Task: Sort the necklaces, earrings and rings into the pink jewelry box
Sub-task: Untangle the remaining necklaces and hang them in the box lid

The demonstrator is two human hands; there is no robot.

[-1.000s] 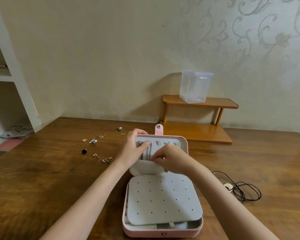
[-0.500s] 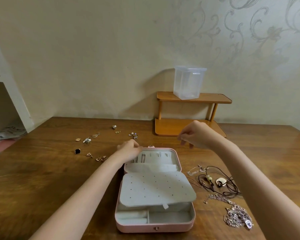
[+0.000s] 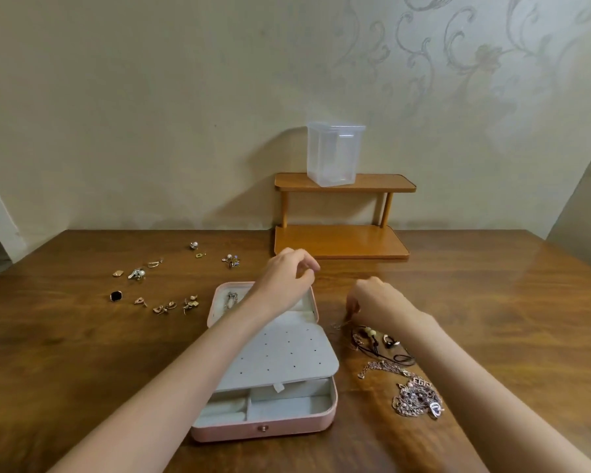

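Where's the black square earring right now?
In the head view, the black square earring lies on the table, left of the pink jewelry box, at the near-left end of the scattered earrings, beside a small gold earring.

Wooden table (image 3: pixel 82 370): jewelry box (image 3: pixel 287 428), necklaces (image 3: pixel 413 397), earrings (image 3: pixel 161 302)

bare table (image 3: pixel 82 363) is found at nine o'clock of the pink jewelry box (image 3: pixel 267 428), below the scattered earrings (image 3: pixel 164 307). at three o'clock the way is blocked by tangled necklaces (image 3: pixel 417 401); at twelve, by the wooden shelf (image 3: pixel 342 242).
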